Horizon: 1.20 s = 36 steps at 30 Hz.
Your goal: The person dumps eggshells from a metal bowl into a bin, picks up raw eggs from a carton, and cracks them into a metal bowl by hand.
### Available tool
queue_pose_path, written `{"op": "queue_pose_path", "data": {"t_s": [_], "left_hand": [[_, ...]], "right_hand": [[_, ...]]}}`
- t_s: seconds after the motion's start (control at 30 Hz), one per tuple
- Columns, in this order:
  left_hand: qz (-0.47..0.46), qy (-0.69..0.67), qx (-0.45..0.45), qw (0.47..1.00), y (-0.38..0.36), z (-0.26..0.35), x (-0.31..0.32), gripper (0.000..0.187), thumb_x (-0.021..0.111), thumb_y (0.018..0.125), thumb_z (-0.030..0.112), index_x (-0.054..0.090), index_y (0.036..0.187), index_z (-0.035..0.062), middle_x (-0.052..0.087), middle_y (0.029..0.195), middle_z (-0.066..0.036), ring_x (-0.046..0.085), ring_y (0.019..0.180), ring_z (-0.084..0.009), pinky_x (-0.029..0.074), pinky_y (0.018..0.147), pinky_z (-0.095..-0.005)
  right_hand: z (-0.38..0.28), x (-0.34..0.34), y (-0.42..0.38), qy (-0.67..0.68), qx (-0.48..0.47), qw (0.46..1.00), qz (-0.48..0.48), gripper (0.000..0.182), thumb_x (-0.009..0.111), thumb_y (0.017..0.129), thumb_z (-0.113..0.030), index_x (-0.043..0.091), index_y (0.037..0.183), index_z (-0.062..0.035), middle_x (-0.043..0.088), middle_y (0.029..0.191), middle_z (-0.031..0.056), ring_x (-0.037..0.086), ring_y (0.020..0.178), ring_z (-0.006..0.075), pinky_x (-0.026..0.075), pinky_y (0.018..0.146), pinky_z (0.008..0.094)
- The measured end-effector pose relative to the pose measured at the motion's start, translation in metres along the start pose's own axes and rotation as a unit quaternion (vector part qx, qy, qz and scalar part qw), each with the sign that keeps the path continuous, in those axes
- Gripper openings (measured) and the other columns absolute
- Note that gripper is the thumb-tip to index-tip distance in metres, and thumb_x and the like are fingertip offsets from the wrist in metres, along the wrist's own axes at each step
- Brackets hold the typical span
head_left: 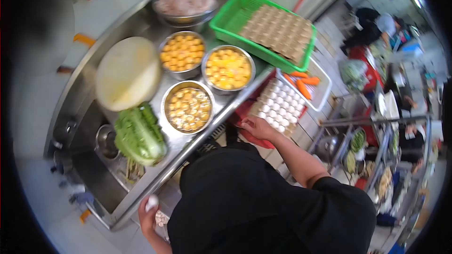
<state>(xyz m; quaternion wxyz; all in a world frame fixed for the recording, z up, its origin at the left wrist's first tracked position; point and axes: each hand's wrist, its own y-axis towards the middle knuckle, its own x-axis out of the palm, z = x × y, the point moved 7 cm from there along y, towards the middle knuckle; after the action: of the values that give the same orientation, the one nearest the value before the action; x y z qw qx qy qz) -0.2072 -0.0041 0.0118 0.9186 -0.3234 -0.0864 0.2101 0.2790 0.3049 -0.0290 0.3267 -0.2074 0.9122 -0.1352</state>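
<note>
My left hand (148, 214) is low beside the steel counter edge (155, 178) and is shut on a white egg (152, 202). My right hand (256, 127) reaches to the near corner of a tray of white eggs (280, 106), fingers curled at its edge; whether it grips an egg is hidden. On the counter stand two steel bowls of yellow yolks (182, 52) (228, 68) and a third bowl of cracked eggs (188, 108).
A green crate (230, 16) holds cardboard egg trays. A bowl of raw meat (186, 1), a round white board (127, 73) and a cabbage (139, 134) lie around the sink (94, 174). Carrots (303, 82) sit in a white basket. Other people (376, 23) work at the far right.
</note>
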Motion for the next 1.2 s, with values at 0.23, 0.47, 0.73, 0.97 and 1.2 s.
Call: {"op": "queue_pose_path", "data": {"t_s": [0.23, 0.47, 0.73, 0.97, 1.2], "left_hand": [[0.093, 0.114, -0.075, 0.986, -0.034, -0.084, -0.108, 0.067, 0.066, 0.077, 0.009, 0.037, 0.137, -0.0040, 0.050, 0.126, -0.019, 0.056, 0.110, -0.0306, 0.048, 0.093, -0.0394], [0.190, 0.240, -0.026, 0.952, -0.008, -0.122, -0.129, 0.067, 0.065, 0.079, 0.009, 0.036, 0.138, -0.0044, 0.047, 0.129, -0.021, 0.054, 0.113, -0.0330, 0.045, 0.097, -0.0394], [0.348, 0.367, -0.002, 0.863, -0.014, -0.117, -0.128, 0.069, 0.064, 0.081, 0.009, 0.033, 0.141, -0.0049, 0.043, 0.137, -0.024, 0.045, 0.124, -0.0357, 0.037, 0.104, -0.0381], [0.259, 0.353, 0.104, 0.893, 0.010, -0.138, -0.096, 0.073, 0.068, 0.080, 0.012, 0.032, 0.141, -0.0049, 0.042, 0.140, -0.025, 0.040, 0.130, -0.0364, 0.028, 0.110, -0.0398], [0.257, 0.331, 0.003, 0.908, 0.015, -0.168, -0.128, 0.072, 0.068, 0.079, 0.012, 0.032, 0.140, -0.0029, 0.048, 0.131, -0.024, 0.044, 0.122, -0.0327, 0.035, 0.104, -0.0392]], "right_hand": [[0.211, -0.031, -0.045, -0.063, 0.304, 0.940, 0.141, 0.038, 0.067, 0.082, -0.029, 0.061, 0.107, -0.0013, 0.066, 0.099, 0.0196, 0.065, 0.094, 0.0299, 0.051, 0.082, 0.0398], [0.242, -0.053, -0.074, 0.004, 0.447, 0.806, 0.388, 0.055, 0.061, 0.085, -0.021, 0.042, 0.134, -0.0072, 0.048, 0.127, 0.0306, 0.051, 0.117, 0.0417, 0.043, 0.100, 0.0457], [0.223, -0.049, -0.068, -0.040, 0.357, 0.844, 0.399, 0.052, 0.063, 0.085, -0.019, 0.045, 0.133, -0.0079, 0.049, 0.126, 0.0248, 0.048, 0.118, 0.0408, 0.041, 0.100, 0.0443], [0.226, -0.049, -0.077, -0.025, 0.353, 0.801, 0.483, 0.050, 0.069, 0.078, -0.017, 0.049, 0.123, -0.0072, 0.049, 0.121, 0.0236, 0.051, 0.112, 0.0408, 0.042, 0.098, 0.0436], [0.247, -0.061, -0.075, -0.044, 0.259, 0.852, 0.453, 0.048, 0.073, 0.076, -0.020, 0.050, 0.115, -0.0051, 0.056, 0.113, 0.0217, 0.055, 0.105, 0.0387, 0.044, 0.091, 0.0435]]}}
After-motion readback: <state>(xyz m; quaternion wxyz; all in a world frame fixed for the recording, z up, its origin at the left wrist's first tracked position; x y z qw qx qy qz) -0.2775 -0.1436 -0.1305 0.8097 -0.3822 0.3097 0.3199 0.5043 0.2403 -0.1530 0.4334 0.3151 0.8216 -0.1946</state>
